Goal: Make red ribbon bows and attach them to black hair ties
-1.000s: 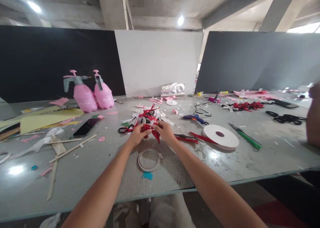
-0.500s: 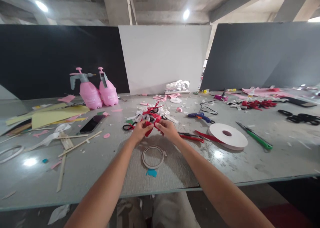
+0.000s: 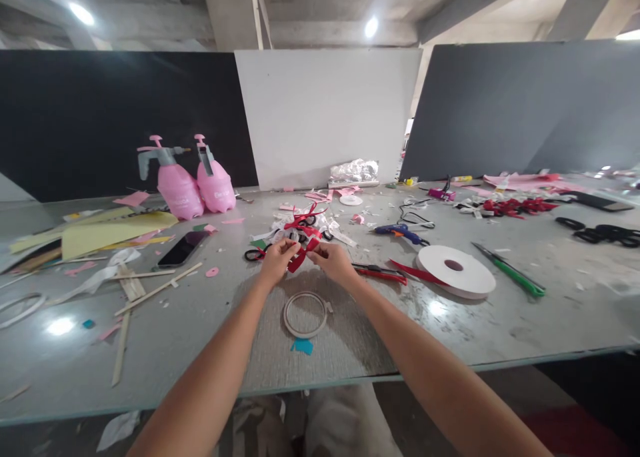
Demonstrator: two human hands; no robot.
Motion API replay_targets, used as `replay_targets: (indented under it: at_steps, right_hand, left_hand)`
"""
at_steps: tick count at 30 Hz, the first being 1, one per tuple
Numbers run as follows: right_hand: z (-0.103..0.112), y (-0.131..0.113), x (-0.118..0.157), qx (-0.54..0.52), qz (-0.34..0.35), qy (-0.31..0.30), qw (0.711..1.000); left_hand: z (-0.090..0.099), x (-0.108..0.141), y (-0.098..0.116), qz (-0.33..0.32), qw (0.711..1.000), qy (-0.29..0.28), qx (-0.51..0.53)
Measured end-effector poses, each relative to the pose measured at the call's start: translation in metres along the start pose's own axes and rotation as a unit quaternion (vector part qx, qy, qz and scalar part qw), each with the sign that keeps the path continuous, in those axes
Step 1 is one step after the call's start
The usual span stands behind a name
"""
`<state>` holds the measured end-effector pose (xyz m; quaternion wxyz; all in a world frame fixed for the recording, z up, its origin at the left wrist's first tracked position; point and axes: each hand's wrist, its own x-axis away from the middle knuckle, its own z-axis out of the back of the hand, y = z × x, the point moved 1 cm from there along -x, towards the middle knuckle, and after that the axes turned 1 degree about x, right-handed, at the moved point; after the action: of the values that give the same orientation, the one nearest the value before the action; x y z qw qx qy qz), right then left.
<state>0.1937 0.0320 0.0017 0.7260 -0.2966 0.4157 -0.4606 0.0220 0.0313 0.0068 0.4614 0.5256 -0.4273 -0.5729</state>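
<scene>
A short red ribbon is stretched between my two hands above the table. My left hand pinches one side of it, fingers closed. On the other side my right hand is closed on the same ribbon with thumb and fingertips. Just behind my hands lies a pile of red and white ribbon scraps. Scissors with black loops lie left of my left hand, partly under the pile. A red-handled cutter rests beside my right wrist. A roll of tape lies between my forearms.
To the right are a white ribbon roll with a red tail, a blue glue gun, a green cutter and black scissors. At left stand pink spray bottles, near a phone and wooden sticks.
Both hands stay in nearly the same spot. The red ribbon has shifted in the fingers, with a folded piece now hanging lower between the hands. The view has moved slightly.
</scene>
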Motion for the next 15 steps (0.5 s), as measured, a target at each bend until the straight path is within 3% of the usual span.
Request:
replay_targets:
  at_steps: [6,9,11,14,15]
  right_hand:
    - [0.007,-0.008,0.005,0.098,-0.011,0.056,0.993]
    - [0.030,-0.010,0.002,0.185,-0.029,0.120,0.975]
    - [0.058,-0.002,-0.004,0.277,-0.071,0.158,0.945]
    - [0.111,0.029,-0.015,0.368,-0.193,0.221,0.883]
    - [0.127,0.042,-0.017,0.402,-0.260,0.236,0.846]
  left_hand:
    - [0.000,-0.001,-0.005,-0.001,1.000,-0.002,-0.016]
    - [0.000,-0.003,-0.009,0.000,1.000,0.000,-0.030]
    - [0.000,-0.003,-0.010,-0.012,0.999,0.003,-0.040]
    - [-0.002,-0.004,-0.010,-0.033,0.998,0.003,-0.051]
    - [-0.002,-0.003,-0.009,-0.036,0.998,0.002,-0.053]
